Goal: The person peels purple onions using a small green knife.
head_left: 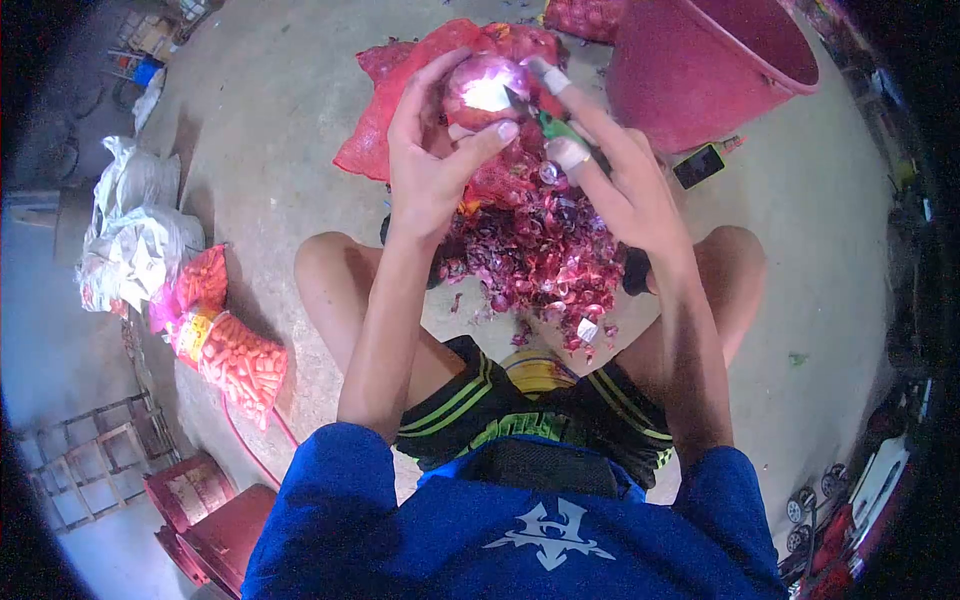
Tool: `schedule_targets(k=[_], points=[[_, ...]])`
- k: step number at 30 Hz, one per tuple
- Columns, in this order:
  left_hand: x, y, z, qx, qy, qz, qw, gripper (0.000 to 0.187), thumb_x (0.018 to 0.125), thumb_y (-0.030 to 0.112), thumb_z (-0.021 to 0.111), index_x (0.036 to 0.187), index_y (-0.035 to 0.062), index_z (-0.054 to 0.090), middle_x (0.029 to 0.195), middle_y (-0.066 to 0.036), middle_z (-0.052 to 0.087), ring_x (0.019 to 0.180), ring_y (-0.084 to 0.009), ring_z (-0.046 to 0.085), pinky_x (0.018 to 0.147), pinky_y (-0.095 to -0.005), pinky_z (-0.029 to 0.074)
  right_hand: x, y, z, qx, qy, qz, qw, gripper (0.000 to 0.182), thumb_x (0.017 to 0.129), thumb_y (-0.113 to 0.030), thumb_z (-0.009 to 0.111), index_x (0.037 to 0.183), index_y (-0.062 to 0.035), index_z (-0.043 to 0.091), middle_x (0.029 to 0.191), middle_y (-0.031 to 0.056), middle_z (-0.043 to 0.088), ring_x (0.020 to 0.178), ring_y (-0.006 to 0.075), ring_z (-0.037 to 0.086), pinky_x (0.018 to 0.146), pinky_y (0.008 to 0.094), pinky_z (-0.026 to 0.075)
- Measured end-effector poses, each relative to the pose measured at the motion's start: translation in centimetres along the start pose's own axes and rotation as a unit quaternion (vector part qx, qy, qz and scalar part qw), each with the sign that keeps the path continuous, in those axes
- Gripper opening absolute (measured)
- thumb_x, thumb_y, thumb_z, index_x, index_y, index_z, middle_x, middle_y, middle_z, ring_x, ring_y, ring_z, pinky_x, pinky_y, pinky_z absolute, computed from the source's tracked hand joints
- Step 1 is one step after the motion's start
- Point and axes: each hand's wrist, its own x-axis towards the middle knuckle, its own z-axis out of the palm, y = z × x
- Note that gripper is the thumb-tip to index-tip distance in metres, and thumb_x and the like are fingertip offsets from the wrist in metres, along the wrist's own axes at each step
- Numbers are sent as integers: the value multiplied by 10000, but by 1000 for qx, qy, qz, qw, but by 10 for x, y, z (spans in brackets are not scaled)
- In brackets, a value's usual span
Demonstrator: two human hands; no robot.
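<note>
My left hand [428, 165] is closed round a red onion [478, 95], held up in front of me. Bright light washes out the middle of the onion. In my right hand [630, 185] is a small knife with a green handle [558, 128]; its dark blade points at the onion's right side. White wraps cover the thumb and forefinger of that hand. Below both hands lies a heap of purple onion skins [560, 265] on the floor between my legs. Behind the onion, a red mesh sack [395, 110] lies on the floor, partly hidden by my left hand.
A large dark-red tub [665, 85] stands at the upper right, with a phone [699, 166] on the floor below it. White sacks [140, 255] and a mesh bag of orange pieces [240, 358] sit at the left. Something round and yellow [540, 374] is beneath me.
</note>
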Motion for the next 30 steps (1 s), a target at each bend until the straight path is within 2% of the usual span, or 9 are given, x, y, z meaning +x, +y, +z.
schedule_targets(k=[2, 6, 9, 11, 14, 17, 24, 26, 30], points=[[0, 2, 2, 24, -6, -1, 1000, 731, 821, -90, 794, 1474, -14, 472, 1358, -132, 594, 1163, -211, 671, 948, -323, 595, 1, 7, -2, -72, -28, 8, 997, 560, 1007, -118, 549, 1564, -114, 482, 1065, 241, 721, 776, 425, 668, 765, 429, 547], [-1, 5, 8, 71, 1, 15, 997, 753, 808, -107, 797, 1478, -13, 466, 1357, -135, 596, 1155, -220, 679, 957, -328, 595, 1, 27, 4, -63, 32, -74, 995, 527, 1012, -107, 550, 1538, -129, 525, 956, 243, 706, 669, 371, 641, 709, 395, 538], [0, 5, 10, -21, -22, -6, 1000, 747, 831, -81, 787, 1493, -2, 450, 1361, -127, 597, 1185, -229, 672, 963, -334, 594, 4, 23, 4, -43, 74, 6, 996, 512, 997, -83, 554, 1505, -141, 574, 839, 212, 677, 586, 280, 584, 654, 352, 512], [0, 1, 11, -82, -30, -21, 996, 744, 851, -59, 777, 1508, 14, 435, 1359, -121, 600, 1168, -228, 675, 952, -338, 591, 7, 13, -2, 9, 32, 120, 992, 499, 1054, -99, 515, 1553, -113, 526, 937, 54, 689, 777, 87, 577, 728, 282, 507], [-2, -3, 4, -192, -44, -65, 978, 725, 889, -11, 762, 1524, 53, 418, 1356, -102, 605, 1144, -212, 670, 930, -345, 577, 4, 15, 1, 8, 30, 125, 992, 492, 1073, -140, 517, 1565, -126, 515, 868, -12, 601, 725, 56, 480, 667, 242, 457], [-4, -14, 3, -234, -18, -96, 967, 696, 913, 43, 766, 1517, 92, 423, 1345, -74, 613, 1139, -182, 649, 908, -346, 555, 3, 16, 6, 18, 52, 60, 997, 452, 1037, -158, 556, 1486, -142, 596, 819, 158, 658, 618, 131, 500, 644, 324, 490], [-5, -15, -1, -308, -15, -107, 945, 671, 924, 60, 763, 1505, 113, 431, 1332, -53, 613, 1192, -184, 623, 919, -357, 545, 6, 63, -2, -33, 122, 117, 985, 462, 1053, -183, 550, 1509, -107, 570, 907, 114, 723, 757, 126, 614, 791, 308, 526], [-4, -11, -1, -330, -30, -102, 938, 679, 921, 52, 761, 1509, 107, 426, 1335, -56, 610, 1205, -194, 625, 939, -364, 548, 6, 65, -9, 129, 70, 198, 969, 512, 1041, -234, 605, 1519, -61, 539, 986, 63, 721, 830, 121, 641, 829, 300, 528], [0, -8, 5, -165, 13, -35, 986, 756, 837, -18, 817, 1492, 53, 444, 1335, -79, 605, 1214, -207, 635, 1030, -371, 539, 8, 23, 8, 133, 94, 203, 965, 572, 980, -244, 713, 1489, -47, 545, 1002, 12, 687, 794, 94, 613, 718, 264, 508]])
